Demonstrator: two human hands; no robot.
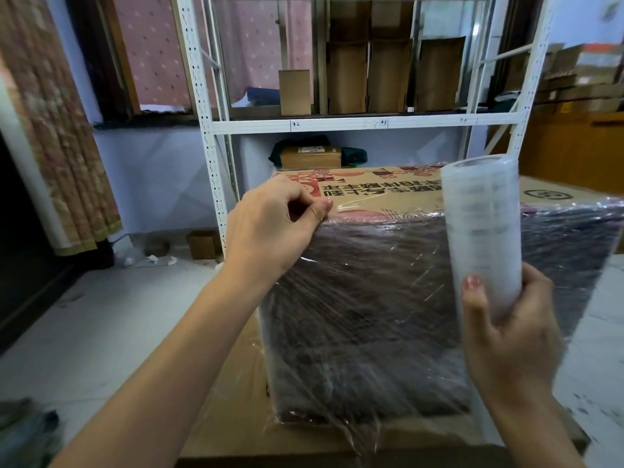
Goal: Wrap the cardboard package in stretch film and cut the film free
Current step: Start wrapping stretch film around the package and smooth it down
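The cardboard package (368, 197) stands in the middle of the view, on a flat sheet of cardboard (236, 417) that lies on the floor. Its near side is dark and already covered with wrinkled stretch film (364, 319); the printed top is still partly bare.

The left hand (270, 231), at about 10 o'clock from the centre of the package's near side, is closed on the upper left corner of the package, and the thumb and fingers pinch the film there against the edge.

The right hand (510, 336), at about 4 o'clock, grips the lower end of the film roll (483, 231), which stands nearly upright in front of the right part of the package.

Behind the package, at 12 o'clock, a white metal shelf (337, 125) carries brown boxes (347, 77).
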